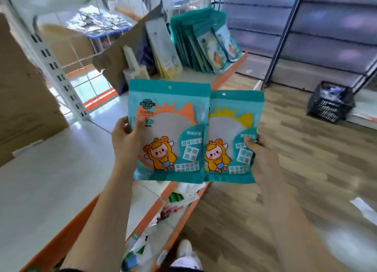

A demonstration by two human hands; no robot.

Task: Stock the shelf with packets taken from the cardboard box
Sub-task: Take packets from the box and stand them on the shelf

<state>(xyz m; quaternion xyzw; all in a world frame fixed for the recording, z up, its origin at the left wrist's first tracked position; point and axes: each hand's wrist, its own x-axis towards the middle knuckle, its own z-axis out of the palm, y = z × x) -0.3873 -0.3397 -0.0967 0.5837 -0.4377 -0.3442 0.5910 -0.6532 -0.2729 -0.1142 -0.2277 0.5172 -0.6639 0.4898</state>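
My left hand [124,141] grips the left edge of a teal packet with an orange crown print [169,129]. Beside it, my right hand [263,159] grips the right edge of a teal packet with a yellow crown print [230,133]. Both packets are upright in front of me, above the white shelf [51,180], and the left one overlaps the right one's edge. A row of matching teal packets [204,41] leans at the far end of the shelf. A cardboard box [24,100] stands on the shelf at my left.
A cardboard flap [126,53] and pale packets [163,51] stand left of the teal row. A lower shelf with an orange edge [175,208] holds mixed items. A black crate [330,102] sits on the wooden floor at right. A white upright post [53,64] rises at left.
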